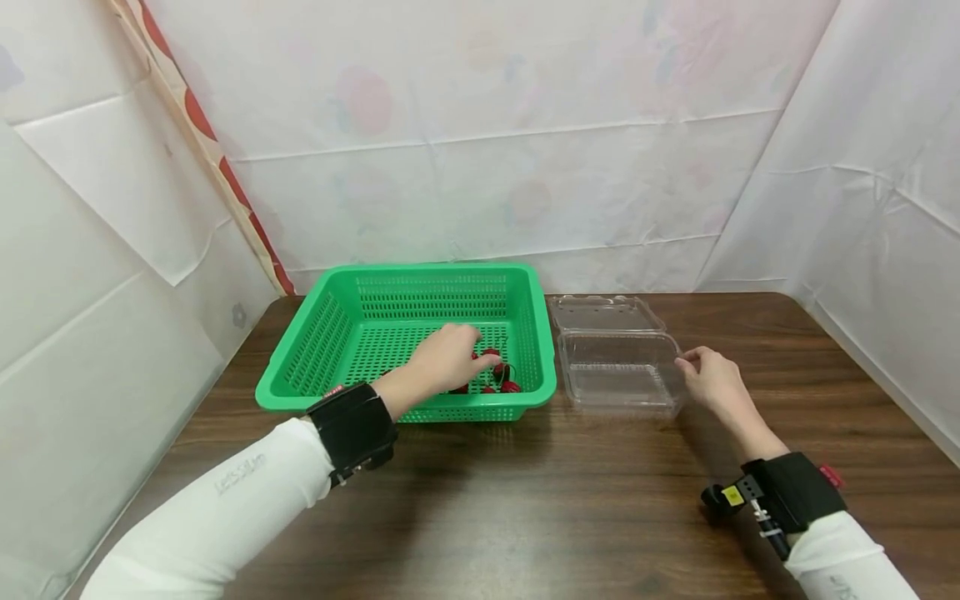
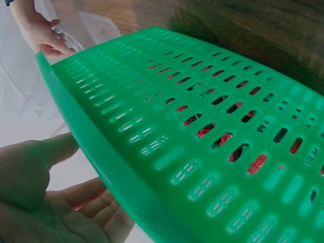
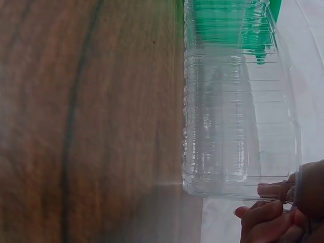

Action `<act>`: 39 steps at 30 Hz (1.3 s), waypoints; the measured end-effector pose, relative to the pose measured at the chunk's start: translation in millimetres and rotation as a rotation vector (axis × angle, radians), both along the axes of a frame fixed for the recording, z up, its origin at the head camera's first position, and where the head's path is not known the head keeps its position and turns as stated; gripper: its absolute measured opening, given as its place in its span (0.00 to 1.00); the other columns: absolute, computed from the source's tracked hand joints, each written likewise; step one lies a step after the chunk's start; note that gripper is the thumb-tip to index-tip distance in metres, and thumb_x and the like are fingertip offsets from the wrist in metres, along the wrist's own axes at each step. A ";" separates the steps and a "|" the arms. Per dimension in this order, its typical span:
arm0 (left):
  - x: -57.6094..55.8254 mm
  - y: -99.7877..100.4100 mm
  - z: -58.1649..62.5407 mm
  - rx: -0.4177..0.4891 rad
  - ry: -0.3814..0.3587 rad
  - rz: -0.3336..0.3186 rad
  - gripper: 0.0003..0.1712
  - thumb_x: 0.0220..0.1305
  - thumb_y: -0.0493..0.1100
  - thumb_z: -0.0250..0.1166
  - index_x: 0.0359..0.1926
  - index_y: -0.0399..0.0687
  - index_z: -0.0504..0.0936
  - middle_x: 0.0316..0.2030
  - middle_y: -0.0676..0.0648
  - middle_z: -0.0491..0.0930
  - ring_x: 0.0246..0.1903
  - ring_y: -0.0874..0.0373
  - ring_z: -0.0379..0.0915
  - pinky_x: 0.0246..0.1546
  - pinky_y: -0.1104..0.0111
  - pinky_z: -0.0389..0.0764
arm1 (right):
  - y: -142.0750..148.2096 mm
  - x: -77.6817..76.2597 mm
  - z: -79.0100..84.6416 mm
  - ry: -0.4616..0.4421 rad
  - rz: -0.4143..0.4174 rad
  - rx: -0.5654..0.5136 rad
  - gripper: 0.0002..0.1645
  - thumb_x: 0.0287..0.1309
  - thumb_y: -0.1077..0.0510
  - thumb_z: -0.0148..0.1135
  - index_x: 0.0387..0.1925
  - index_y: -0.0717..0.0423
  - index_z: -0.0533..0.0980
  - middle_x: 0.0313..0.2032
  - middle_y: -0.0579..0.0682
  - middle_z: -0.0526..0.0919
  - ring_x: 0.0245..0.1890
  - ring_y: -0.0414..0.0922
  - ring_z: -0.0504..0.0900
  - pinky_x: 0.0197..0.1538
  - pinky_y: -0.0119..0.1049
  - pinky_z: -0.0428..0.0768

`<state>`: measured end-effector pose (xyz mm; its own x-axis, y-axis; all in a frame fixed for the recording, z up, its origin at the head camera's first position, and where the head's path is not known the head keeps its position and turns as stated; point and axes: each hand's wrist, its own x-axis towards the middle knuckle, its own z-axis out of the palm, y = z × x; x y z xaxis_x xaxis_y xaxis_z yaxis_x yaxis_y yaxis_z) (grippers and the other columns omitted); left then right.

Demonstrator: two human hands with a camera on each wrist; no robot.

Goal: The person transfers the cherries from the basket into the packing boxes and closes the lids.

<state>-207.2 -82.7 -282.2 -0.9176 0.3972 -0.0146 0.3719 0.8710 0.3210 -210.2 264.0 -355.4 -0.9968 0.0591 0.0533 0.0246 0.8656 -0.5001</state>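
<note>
My left hand reaches over the front rim of a green plastic basket, its fingers relaxed and nothing visibly held. Beneath it, several small red, cherry-like pieces with thin dark stems lie at the basket's front right. Slots in the basket wall show bits of red in the left wrist view. At the right, a hinged clear plastic box stands with its lid folded back. My right hand pinches that box's right rim; the right wrist view shows the fingers at its corner.
A dark wooden table bears both containers, the box just right of the basket. Pale sheeting hangs behind the table and along both sides. Each wrist wears a black strap with a small camera mount.
</note>
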 end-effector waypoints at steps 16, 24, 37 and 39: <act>-4.9 -7.4 -4.0 -0.200 -0.119 0.060 0.20 0.57 0.45 0.62 0.13 0.47 0.64 0.10 0.52 0.55 0.11 0.61 0.52 0.14 0.71 0.55 | -3.6 16.0 -6.0 0.041 -0.032 -0.029 0.18 0.64 0.59 0.42 0.42 0.74 0.66 0.31 0.65 0.75 0.26 0.50 0.73 0.23 0.38 0.69; -7.7 -12.2 -6.9 -0.287 -0.170 0.132 0.13 0.55 0.46 0.63 0.23 0.45 0.71 0.14 0.50 0.60 0.13 0.61 0.55 0.14 0.70 0.58 | -4.2 23.9 -7.1 0.029 -0.031 -0.036 0.17 0.64 0.58 0.43 0.39 0.74 0.65 0.28 0.63 0.74 0.23 0.49 0.73 0.23 0.38 0.69; -11.7 -15.3 -12.9 -0.353 -0.217 0.111 0.10 0.54 0.44 0.64 0.24 0.45 0.72 0.19 0.47 0.68 0.17 0.59 0.59 0.15 0.70 0.59 | -2.9 31.1 -4.7 -0.061 -0.009 -0.074 0.18 0.65 0.55 0.40 0.36 0.71 0.63 0.23 0.56 0.68 0.22 0.47 0.68 0.23 0.37 0.66; -11.8 -15.7 -13.6 -0.347 -0.225 0.109 0.09 0.55 0.41 0.63 0.25 0.44 0.72 0.19 0.47 0.67 0.16 0.59 0.58 0.15 0.70 0.58 | -3.4 32.3 -4.8 -0.054 -0.006 -0.081 0.17 0.65 0.55 0.41 0.36 0.70 0.63 0.24 0.56 0.68 0.22 0.47 0.68 0.23 0.37 0.66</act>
<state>-219.0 -98.4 -295.8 -0.9125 0.2346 -0.3350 0.2260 0.9719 0.0650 -177.9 260.6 -360.3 -0.9977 0.0674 -0.0054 0.0585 0.8219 -0.5666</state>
